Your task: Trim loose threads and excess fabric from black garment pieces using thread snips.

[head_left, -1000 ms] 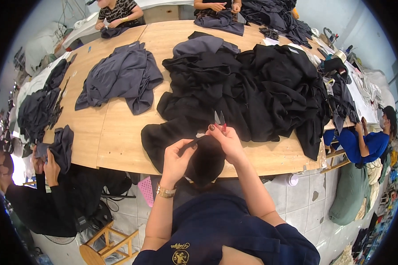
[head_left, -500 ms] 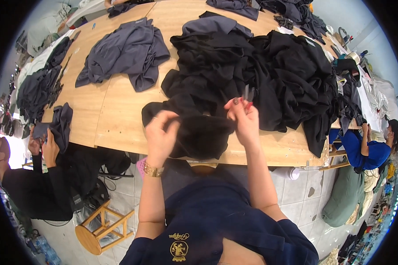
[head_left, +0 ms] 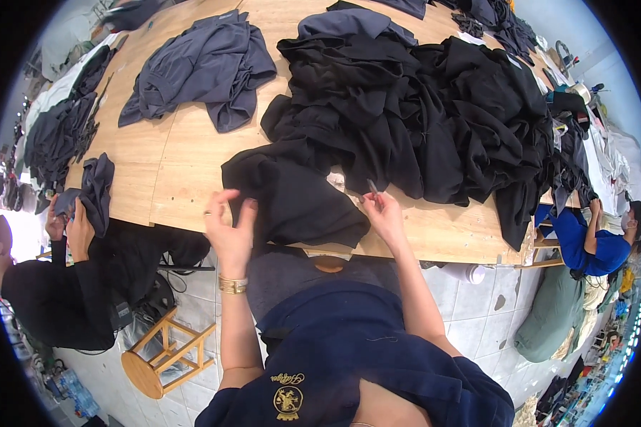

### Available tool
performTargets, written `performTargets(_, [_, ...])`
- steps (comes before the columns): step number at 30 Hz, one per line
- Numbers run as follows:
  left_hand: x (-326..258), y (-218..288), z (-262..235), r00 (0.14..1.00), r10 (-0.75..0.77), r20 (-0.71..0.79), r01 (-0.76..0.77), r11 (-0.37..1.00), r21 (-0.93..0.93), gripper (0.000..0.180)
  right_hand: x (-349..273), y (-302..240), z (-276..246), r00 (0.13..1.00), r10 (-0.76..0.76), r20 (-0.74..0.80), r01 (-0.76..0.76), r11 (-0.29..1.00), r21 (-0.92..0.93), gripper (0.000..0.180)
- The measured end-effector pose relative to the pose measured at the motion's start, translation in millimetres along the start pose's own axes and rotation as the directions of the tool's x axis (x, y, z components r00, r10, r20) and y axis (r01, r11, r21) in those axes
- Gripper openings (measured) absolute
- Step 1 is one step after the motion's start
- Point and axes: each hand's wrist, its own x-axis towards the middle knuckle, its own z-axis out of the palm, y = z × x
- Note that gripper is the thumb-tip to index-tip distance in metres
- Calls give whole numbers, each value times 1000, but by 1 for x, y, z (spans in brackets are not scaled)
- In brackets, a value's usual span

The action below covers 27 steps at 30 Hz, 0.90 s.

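Note:
A black garment piece (head_left: 303, 203) lies spread at the table's front edge, one side running back into a heap of black cloth (head_left: 363, 92). At its left border my left hand (head_left: 229, 231) is open, thumb and fingers apart, with nothing in it. My right hand (head_left: 384, 217), just off the cloth's right corner, is closed around small scissors (head_left: 372, 186). Only a short length of their blade shows above the fingers; the handle is hidden in the palm.
A grey garment pile (head_left: 199, 71) lies on the wooden table (head_left: 185, 181), left of the black heap. On my left a co-worker's hands (head_left: 80, 231) hold grey cloth; another person in blue (head_left: 591, 238) sits at right. A wooden stool (head_left: 146, 373) stands on the floor.
The black piece has gone from being held up between my hands to lying flatter on the table. My left hand has let go, opened and moved left; my right hand has lowered with the scissors.

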Motion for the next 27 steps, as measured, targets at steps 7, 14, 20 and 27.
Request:
performTargets(7, [-73,18,51,730,-145,667,165,986,34,31,-9,3,-7,960,115,255,-83,988,-134,26])
performTargets(14, [-101,25,77,258,-385,886,961,2,-278,32,-8,-19,6,967,221,124,-243,948,205,24])
performTargets(20, [-108,34,85,155,-458,875,853,-385,-353,26,-29,-31,2,995,-83,-51,75,985,-153,37])
performTargets(27, [-107,27,71,230,-497,837,934,-130,-333,21,-32,13,-10,993,-60,-101,46,990,-135,15])
